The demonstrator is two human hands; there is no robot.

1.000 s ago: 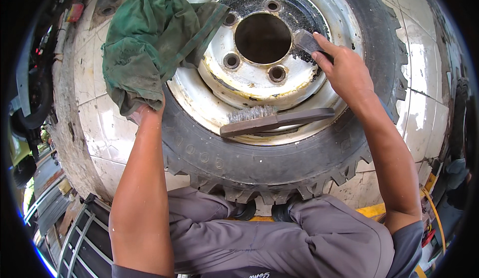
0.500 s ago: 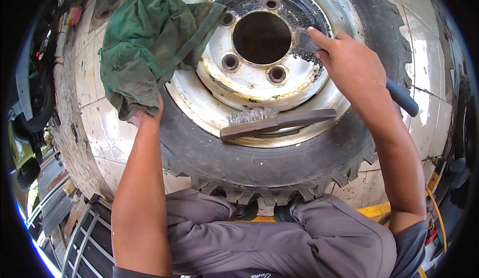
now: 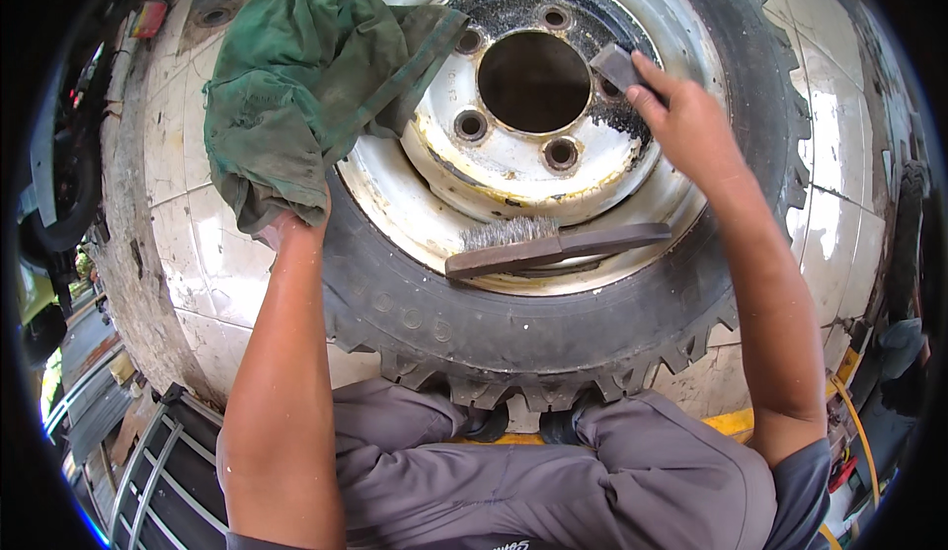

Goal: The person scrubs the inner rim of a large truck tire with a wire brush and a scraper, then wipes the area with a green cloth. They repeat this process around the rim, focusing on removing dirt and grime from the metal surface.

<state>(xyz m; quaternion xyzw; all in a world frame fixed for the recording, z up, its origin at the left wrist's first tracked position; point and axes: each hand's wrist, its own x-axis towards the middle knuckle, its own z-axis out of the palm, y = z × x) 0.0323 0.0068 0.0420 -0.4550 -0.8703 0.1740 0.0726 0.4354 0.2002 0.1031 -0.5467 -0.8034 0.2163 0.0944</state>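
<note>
My right hand grips a scraper with a flat grey blade, its handle hidden behind the hand. The blade is over the black patchy area right of the centre hole on a white wheel rim. With my left hand I hold a stained green cloth, which covers most of my fingers and overlaps the rim's left side. A wire brush with a brown handle lies across the rim's near side, bristles facing away from me.
Around the rim is a black tyre with chunky tread, flat on a white tiled floor. My knees touch its near side. A black metal-framed object stands at lower left, and a yellow cable runs at lower right.
My right hand has lifted and turned the scraper, so its handle is now out of sight. The left hand keeps the cloth in much the same place. My view has shifted slightly.
</note>
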